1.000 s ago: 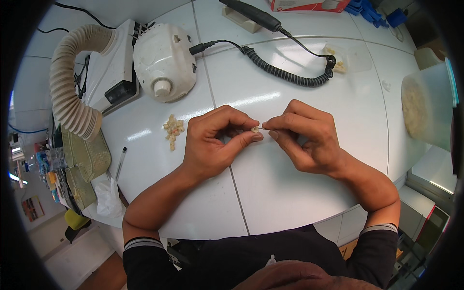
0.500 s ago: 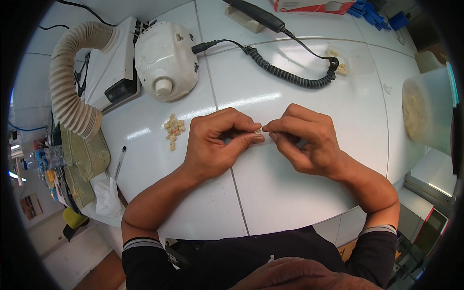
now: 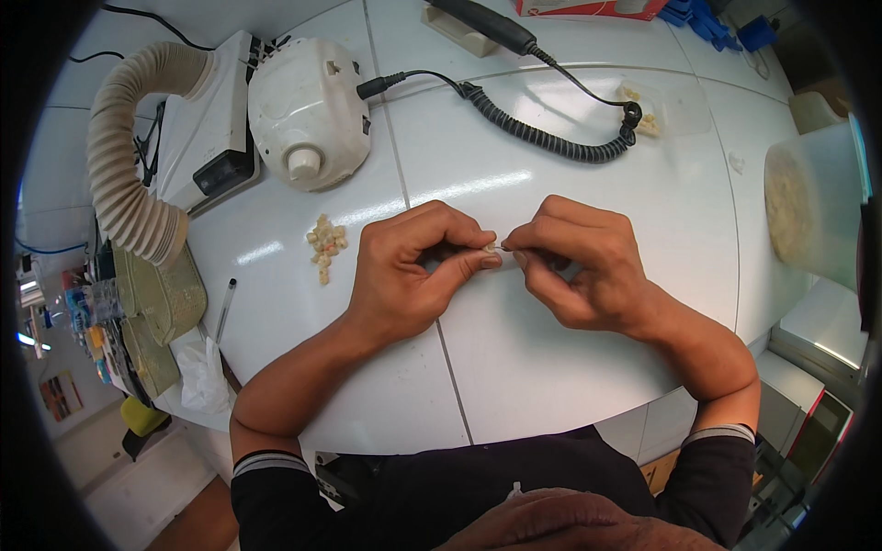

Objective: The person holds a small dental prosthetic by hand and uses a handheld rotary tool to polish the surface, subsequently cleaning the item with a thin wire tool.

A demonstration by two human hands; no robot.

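Observation:
My left hand (image 3: 409, 266) is closed, pinching a small pale piece (image 3: 491, 247) between thumb and forefinger above the white table. Fingertip to fingertip with it, my right hand (image 3: 583, 257) is closed in a pinch as well. A thin, short thing shows in the narrow gap between the two hands, too small to name. To the left of my left hand lies a loose pile of small cream-coloured pieces (image 3: 325, 241), like the one it holds.
At the back left stand a rounded white control box (image 3: 308, 119) with a knob and a ribbed hose (image 3: 115, 138). Its coiled black cord (image 3: 551, 142) runs to a handpiece (image 3: 482, 23) on a rest. A pen (image 3: 226, 310) and a clear tub (image 3: 813, 207) flank the work area.
The view has shifted very slightly. Both hands stay in nearly the same pinch, with only a small movement at the fingertips.

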